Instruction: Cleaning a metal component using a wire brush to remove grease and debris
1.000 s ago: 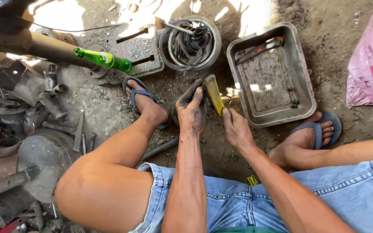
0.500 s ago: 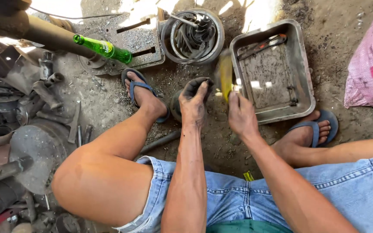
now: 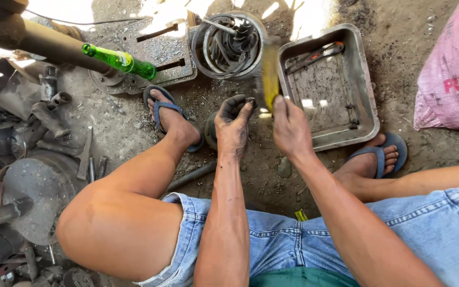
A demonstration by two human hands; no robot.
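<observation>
My right hand [image 3: 289, 126] grips a yellow brush [image 3: 270, 74] by its handle, bristle end pointing up and blurred with motion. Beside it, my greasy left hand [image 3: 233, 125] curls around a small dark metal part [image 3: 211, 130] that it mostly hides. Both hands hover over the dirt ground between my feet in blue flip-flops [image 3: 161, 106]. Just beyond the hands lie a square metal tray [image 3: 365, 85] and a round metal tin [image 3: 200, 40] holding dark parts.
A green glass bottle [image 3: 120, 61] lies at the upper left against a rusty pipe [image 3: 43, 45] and a metal base plate [image 3: 160, 53]. Scrap metal parts [image 3: 33, 159] pile up at the left. A pink sack [image 3: 452, 74] sits at the right.
Both hands have lifted toward the tray and tin. The yellow brush has risen from a slant to nearly upright. The camera view has shifted forward slightly.
</observation>
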